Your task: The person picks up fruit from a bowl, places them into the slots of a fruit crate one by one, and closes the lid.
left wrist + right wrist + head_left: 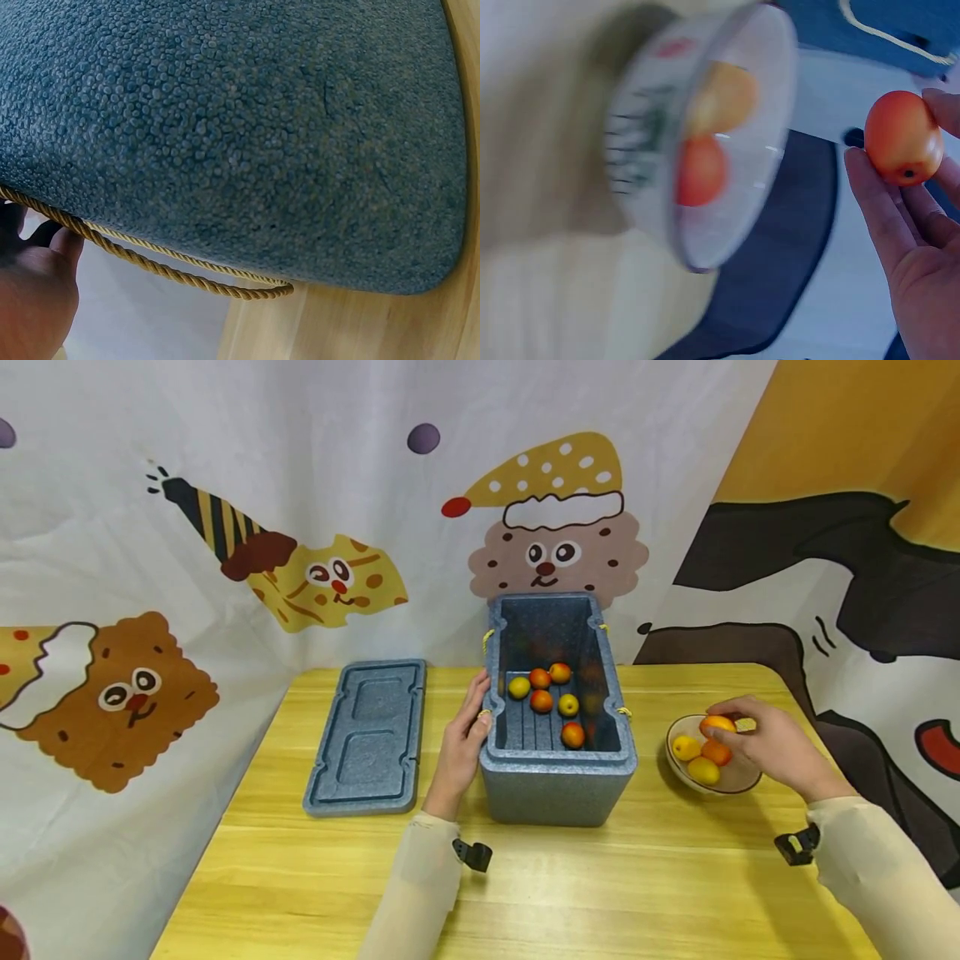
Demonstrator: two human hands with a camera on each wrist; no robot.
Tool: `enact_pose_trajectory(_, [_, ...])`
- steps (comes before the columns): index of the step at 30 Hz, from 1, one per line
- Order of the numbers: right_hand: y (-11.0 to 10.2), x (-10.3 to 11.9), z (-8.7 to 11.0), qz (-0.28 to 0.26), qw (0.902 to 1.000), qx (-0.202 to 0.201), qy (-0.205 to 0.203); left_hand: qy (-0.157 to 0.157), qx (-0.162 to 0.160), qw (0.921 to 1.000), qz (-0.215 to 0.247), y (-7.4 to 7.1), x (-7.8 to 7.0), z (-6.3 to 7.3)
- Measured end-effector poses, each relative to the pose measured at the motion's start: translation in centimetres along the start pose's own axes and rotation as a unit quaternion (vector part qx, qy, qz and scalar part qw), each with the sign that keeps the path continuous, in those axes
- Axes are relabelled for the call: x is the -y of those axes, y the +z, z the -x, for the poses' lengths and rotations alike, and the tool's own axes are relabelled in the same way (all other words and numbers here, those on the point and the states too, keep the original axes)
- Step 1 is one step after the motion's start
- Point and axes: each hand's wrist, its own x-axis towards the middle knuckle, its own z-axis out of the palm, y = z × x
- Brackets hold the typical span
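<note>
Basically, lid (367,739) lay on the worktop (300,877), left of the left grip (459,747). Left grip: fingers laid along the left wall of the box (555,797), thumb at the rim; couldn't tell if any hooked the rope (150,266) there. Box stood open just right of that grip, six fruits (541,701) on its floor. Bowl (738,777) sat farther right, under the right grip (776,747), three fruits (703,770) in it. Right grip: thumb and fingertips pinching one orange-red fruit (904,142) above the bowl, apart from it. My read: step wanted a light pinch round the fruit's middle, a straight lift without nudging the bowl, and only gentle bracing on the box.
</note>
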Motion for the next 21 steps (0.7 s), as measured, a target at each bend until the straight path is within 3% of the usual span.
enact_pose_trajectory(5, [-2.1,2.0,-1.2,-0.013,0.9997,-0.017,0.014,-0.004,-0.004,1.0000,0.003,0.0,0.9,0.1])
enact_pose_trajectory(10, [-3.3,4.5,-3.0,-0.026,0.9991,-0.035,0.004,-0.021,-0.005,0.9997,-0.009,0.0,-1.2,-0.1])
enact_pose_trajectory(21, [-6.2,10.1,-6.7,-0.041,0.9965,-0.063,-0.036,-0.013,-0.005,0.9999,-0.005,0.0,-1.1,-0.1])
